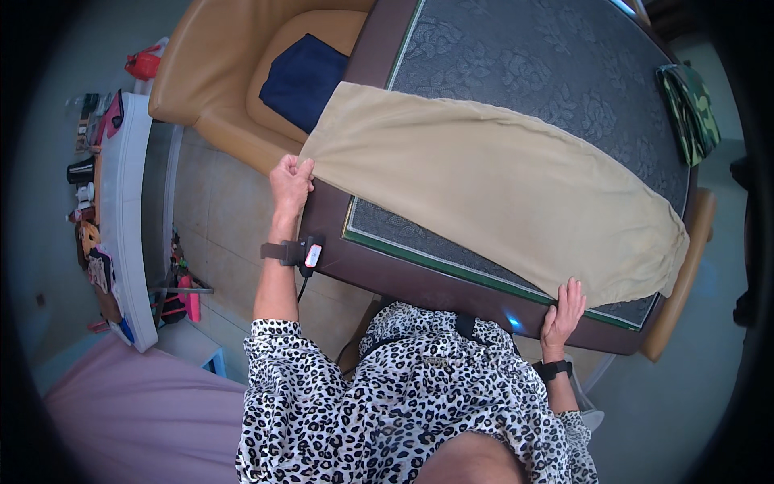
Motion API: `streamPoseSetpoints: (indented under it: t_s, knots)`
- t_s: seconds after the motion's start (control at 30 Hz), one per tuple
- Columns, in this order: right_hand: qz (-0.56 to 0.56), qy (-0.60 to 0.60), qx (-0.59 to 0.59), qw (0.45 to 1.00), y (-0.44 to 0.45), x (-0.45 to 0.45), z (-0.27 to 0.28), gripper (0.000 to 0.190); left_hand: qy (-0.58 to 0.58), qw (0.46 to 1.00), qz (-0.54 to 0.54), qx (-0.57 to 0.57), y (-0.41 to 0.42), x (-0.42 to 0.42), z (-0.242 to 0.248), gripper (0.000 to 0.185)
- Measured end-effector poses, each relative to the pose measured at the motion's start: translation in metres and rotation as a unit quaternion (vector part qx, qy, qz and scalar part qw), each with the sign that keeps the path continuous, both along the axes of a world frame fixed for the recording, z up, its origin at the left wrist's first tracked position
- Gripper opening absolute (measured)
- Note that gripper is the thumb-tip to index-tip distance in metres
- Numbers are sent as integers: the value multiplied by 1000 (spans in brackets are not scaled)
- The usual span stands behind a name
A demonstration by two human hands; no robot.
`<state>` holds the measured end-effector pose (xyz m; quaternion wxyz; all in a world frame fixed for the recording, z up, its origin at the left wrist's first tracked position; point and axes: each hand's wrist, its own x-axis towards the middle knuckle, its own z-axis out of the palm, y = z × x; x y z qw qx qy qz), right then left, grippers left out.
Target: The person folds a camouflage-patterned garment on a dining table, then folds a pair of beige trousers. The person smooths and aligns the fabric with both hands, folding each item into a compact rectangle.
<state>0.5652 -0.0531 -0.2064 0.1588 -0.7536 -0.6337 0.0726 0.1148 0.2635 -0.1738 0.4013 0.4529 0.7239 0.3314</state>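
A beige cloth garment, long and folded lengthwise, lies across the table, its left end reaching past the table's edge beside the armchair. My left hand pinches the near corner of that narrower left end. At the near right part of the garment, my right hand rests with its fingers flat on the fabric's edge, thumb apart. Gathers run along the rounded right end. Shallow creases fan out from the left end.
A folded navy cloth lies on the tan armchair at the upper left. Folded camouflage cloth sits at the table's far right edge. A white side table bearing several small items stands at the left, and a tan chair part touches the right.
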Motion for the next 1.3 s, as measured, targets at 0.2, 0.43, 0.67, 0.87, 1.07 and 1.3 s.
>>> streamPoseSetpoints:
  t_s: [0.2, 0.43, 0.67, 0.87, 1.07, 1.3]
  knots:
    - [2, -4, 5, 1000, 1, 8, -2, 41, -9, 1000, -13, -5, -2, 2, -6, 14]
    - [3, -7, 8, 1000, 3, 9, 1, 41, 195, 966, -4, 168, -8, 34, 29, 14]
    - [1, -17, 2, 1000, 3, 4, 8, 42, 217, 882, -334, 251, -56, 122, 30, 31]
    - [-2, -19, 4, 1000, -1, -4, 3, 42, 364, 802, -451, 145, -66, 113, 10, 63]
    - [-3, -21, 0, 1000, -3, -1, -7, 42, 421, 779, -455, 99, -62, 90, -3, 75]
    - [-2, -17, 11, 1000, 5, 2, -18, 41, 453, 785, -400, 134, -56, 86, -11, 69]
